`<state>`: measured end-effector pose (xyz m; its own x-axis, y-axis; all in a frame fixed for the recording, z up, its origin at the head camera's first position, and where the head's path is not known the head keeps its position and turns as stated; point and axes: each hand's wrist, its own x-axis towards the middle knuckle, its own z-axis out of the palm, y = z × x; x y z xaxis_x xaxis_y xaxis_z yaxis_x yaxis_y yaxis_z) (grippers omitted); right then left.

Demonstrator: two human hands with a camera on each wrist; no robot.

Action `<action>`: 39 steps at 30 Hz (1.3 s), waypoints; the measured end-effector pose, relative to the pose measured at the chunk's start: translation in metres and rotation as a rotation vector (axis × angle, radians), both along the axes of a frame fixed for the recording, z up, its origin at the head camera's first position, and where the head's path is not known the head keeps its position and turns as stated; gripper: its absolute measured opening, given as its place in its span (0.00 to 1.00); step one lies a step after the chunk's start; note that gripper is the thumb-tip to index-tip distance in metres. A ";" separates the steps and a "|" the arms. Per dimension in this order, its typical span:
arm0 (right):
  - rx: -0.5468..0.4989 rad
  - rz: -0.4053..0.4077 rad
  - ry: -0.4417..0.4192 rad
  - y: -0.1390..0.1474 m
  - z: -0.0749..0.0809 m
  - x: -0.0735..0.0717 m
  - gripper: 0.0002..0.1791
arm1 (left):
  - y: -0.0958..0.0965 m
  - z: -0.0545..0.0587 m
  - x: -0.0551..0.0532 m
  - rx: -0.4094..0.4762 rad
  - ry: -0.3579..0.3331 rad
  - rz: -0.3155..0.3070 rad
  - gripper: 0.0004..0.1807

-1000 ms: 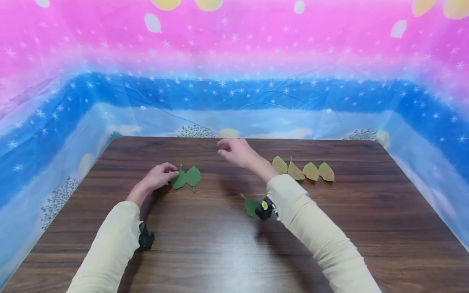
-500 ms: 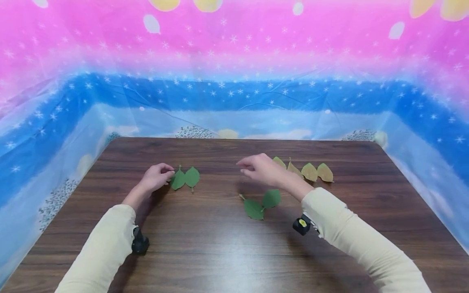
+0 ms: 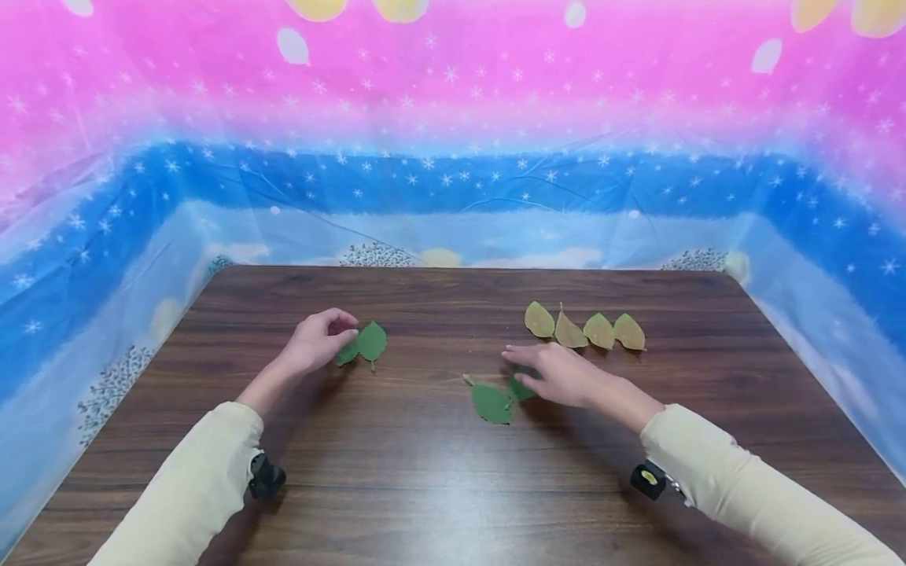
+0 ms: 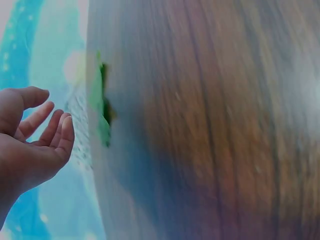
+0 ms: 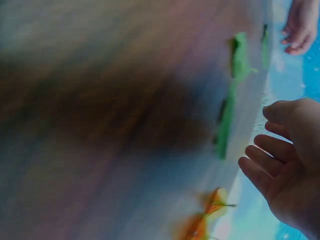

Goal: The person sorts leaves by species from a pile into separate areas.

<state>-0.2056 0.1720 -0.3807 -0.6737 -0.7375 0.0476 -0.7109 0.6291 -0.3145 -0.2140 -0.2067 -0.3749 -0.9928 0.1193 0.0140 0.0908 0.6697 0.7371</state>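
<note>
My left hand hovers over the left leaf of a green pair, hiding much of it; the other green leaf lies just to its right. In the left wrist view the hand is raised off the table, fingers loosely bent, holding nothing. Two more green leaves lie mid-table, a nearer one and a farther one. My right hand is above the farther leaf and partly covers it. Seen from the right wrist, its fingers are relaxed and nothing is in them.
Behind the right hand, several yellowish leaves lie in a row on the brown wooden table. A patterned pink and blue cloth surrounds the table's back and sides.
My right hand has swung right and nearer, away from the table's middle back, uncovering the yellowish leaves. My left hand has shifted slightly right over the green leaf. The leaves stay put.
</note>
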 end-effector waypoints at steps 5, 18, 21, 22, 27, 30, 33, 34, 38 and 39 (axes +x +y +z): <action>0.041 0.022 0.091 0.015 -0.013 0.010 0.24 | 0.017 0.008 0.004 -0.008 0.001 -0.072 0.14; 0.121 0.099 0.109 0.028 -0.030 0.019 0.26 | 0.073 0.012 0.020 -0.003 0.023 -0.321 0.14; 0.151 0.111 0.098 0.028 -0.032 0.020 0.28 | 0.088 0.011 0.023 0.008 0.026 -0.384 0.14; 0.160 0.114 0.098 0.029 -0.032 0.020 0.29 | 0.092 0.011 0.024 0.012 0.028 -0.400 0.14; 0.173 0.129 0.122 0.031 -0.033 0.020 0.30 | 0.110 0.006 0.027 0.002 0.049 -0.461 0.14; 0.167 0.139 0.139 0.032 -0.034 0.020 0.31 | 0.118 0.000 0.028 -0.015 0.061 -0.475 0.13; 0.175 0.137 0.130 0.032 -0.034 0.021 0.31 | 0.124 -0.005 0.030 -0.054 0.097 -0.507 0.13; 0.178 0.136 0.126 0.032 -0.034 0.021 0.31 | 0.125 -0.007 0.030 -0.071 0.112 -0.521 0.14; 0.178 0.131 0.113 0.033 -0.034 0.022 0.32 | 0.132 -0.010 0.030 -0.131 0.138 -0.556 0.16; 0.173 0.135 0.117 0.033 -0.035 0.022 0.31 | 0.134 -0.010 0.029 -0.140 0.135 -0.562 0.17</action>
